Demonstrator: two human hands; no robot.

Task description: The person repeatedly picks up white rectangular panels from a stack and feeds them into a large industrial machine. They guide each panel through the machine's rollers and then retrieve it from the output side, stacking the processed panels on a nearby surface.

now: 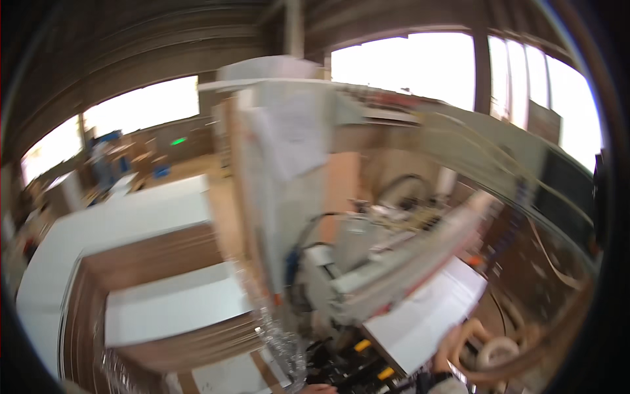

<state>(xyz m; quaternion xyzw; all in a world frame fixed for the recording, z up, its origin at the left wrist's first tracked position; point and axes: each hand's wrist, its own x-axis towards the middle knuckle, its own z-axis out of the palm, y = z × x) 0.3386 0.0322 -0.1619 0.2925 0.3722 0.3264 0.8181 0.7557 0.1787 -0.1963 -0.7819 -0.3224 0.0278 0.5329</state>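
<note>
The whole picture is smeared by motion. My right hand (447, 349) is at the lower right, by the near right edge of a white panel (425, 315); whether it grips the panel cannot be made out. Just right of that hand are tan rings (497, 352) that look like tape rolls. Only a sliver of my left hand (319, 389) shows at the bottom edge, beside black parts with yellow pieces (363, 345); its fingers are hidden. The white panel lies under a long pale machine beam (407, 262).
At left are stacked white panels (174, 302) with brown sides and clear plastic wrap (279, 341). A tall grey machine column (289, 190) with a paper sheet stands in the middle, hoses and cables around it. Boxes (141, 161) stand far left, below bright windows.
</note>
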